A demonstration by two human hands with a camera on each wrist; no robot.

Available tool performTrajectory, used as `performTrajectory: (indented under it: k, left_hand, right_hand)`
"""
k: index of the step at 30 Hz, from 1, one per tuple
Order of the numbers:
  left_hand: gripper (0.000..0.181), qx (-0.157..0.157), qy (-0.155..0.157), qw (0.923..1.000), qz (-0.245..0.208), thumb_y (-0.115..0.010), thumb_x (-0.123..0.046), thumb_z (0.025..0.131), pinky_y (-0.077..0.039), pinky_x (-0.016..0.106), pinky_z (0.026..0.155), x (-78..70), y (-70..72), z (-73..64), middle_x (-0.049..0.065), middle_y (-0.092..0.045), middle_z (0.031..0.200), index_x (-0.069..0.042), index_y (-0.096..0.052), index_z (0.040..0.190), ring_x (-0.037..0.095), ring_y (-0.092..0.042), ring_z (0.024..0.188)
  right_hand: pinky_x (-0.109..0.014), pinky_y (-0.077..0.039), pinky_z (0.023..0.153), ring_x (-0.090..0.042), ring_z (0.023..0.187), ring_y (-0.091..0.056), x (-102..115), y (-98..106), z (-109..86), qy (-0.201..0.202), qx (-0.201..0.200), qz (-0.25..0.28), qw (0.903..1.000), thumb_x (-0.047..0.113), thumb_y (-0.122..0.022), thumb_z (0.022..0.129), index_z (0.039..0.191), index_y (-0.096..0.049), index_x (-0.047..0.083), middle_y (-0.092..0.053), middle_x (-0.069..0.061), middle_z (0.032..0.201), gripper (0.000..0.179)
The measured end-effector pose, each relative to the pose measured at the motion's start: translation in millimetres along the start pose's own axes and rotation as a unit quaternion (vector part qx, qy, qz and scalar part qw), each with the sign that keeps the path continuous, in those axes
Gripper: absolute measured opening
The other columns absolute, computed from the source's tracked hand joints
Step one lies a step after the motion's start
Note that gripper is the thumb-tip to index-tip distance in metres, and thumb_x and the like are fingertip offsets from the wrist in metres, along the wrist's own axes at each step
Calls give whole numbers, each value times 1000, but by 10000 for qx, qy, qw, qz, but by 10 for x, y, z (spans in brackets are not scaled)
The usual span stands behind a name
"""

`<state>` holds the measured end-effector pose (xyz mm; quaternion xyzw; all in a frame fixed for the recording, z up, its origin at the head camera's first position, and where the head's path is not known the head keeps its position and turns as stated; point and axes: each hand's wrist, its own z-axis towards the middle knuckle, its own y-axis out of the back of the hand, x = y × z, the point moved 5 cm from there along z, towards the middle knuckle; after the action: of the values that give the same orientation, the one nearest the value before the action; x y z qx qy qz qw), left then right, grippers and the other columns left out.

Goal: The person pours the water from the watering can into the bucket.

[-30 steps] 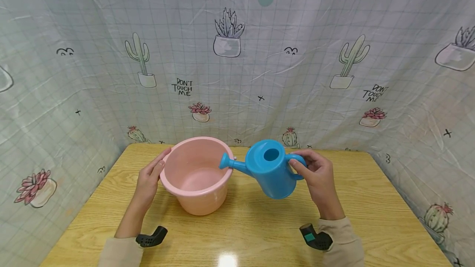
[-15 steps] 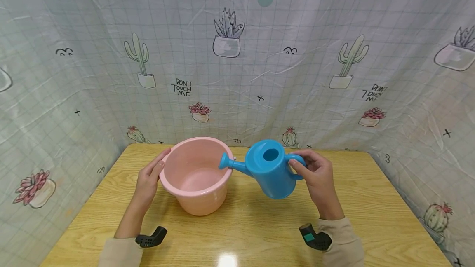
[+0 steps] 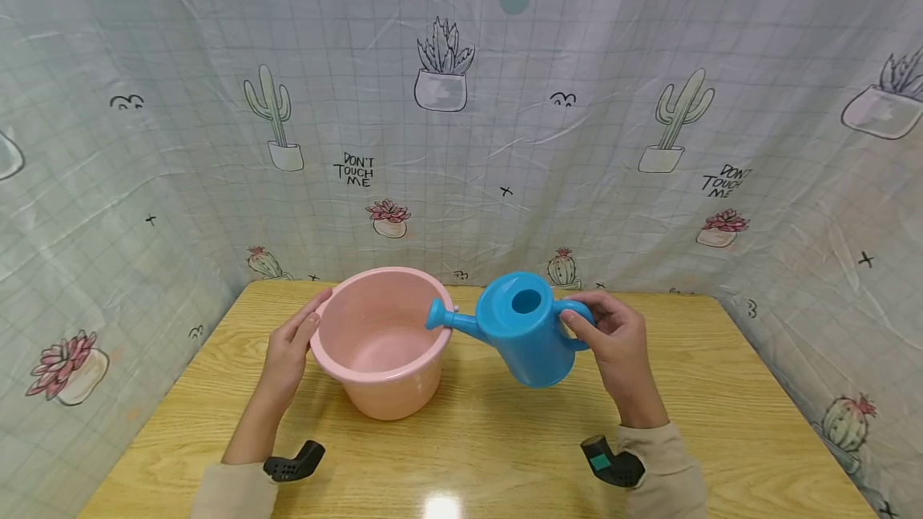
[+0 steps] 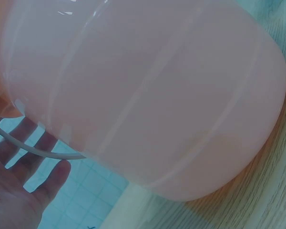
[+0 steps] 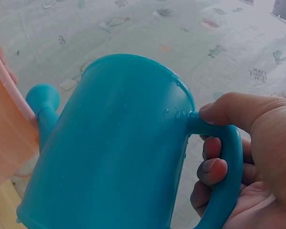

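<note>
**A:** Who is holding what?

**B:** A person's right grip (image 3: 618, 339) closes around the handle (image 5: 232, 157) of a blue plastic watering can (image 3: 534, 351), thumb on top, fingertips (image 5: 213, 170) showing through the loop.

**A:** And the left grip (image 3: 286, 347)?

**B:** It rests against the outer side of a pink plastic bucket (image 3: 392, 395), fingers extended rather than curled, thumb at the rim. Seen from the left wrist, a thin pale curved strip (image 4: 52, 156) crosses those fingers.

**A:** Where is the can, exactly?

**B:** Between the two grips, directly inward of the right one and tilted toward the left. Its spout (image 3: 465, 322) points away from the right grip, and the flared rose (image 3: 436, 314) reaches over the bucket's rim on the side facing that grip. Whether spout and rim touch, I cannot tell. Droplets (image 5: 178, 114) cling to the can's wall just beside the right thumb.

**A:** And around them?

**B:** The bucket stands on a wood-grain desk (image 3: 692, 391), just inward of the left grip. Beige sleeves (image 3: 234, 491) lie behind both grips; beyond them hangs a cactus-print cloth (image 3: 505, 231) lettered "DON'T TOUCH ME."
</note>
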<state>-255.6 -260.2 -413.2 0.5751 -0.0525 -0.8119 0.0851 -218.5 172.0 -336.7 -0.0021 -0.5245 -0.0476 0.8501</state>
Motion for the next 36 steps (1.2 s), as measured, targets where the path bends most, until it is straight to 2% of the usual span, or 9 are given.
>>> performTrajectory:
  k: [13,23,36]
  left_hand:
    - [48,-19,31,10000,1,-39,-33,105,-42,6,96,-2,3,-3,3,-44,151,-10,-44,146,-12,-46,124]
    - [47,-11,-15,10000,71,-39,-32,105,-41,5,96,-16,-1,11,8,-42,152,-10,-43,146,-12,-45,125]
    - [47,8,17,10000,47,-39,-33,105,-41,5,96,-19,3,4,5,-42,152,-10,-43,146,-13,-45,125]
  right_hand:
    - [-21,-54,79,-8,83,-64,12,-8,5,21,24,1,10000,-1,-65,89,107,-61,-11,-68,7,94,21]
    - [-21,-55,79,-8,84,-64,16,-5,16,-7,10,3,10000,-1,-65,89,108,-61,-11,-68,7,95,22]
    - [-21,-54,79,-9,83,-64,-1,-2,18,11,23,-60,10000,0,-65,89,107,-62,-10,-68,6,94,21]
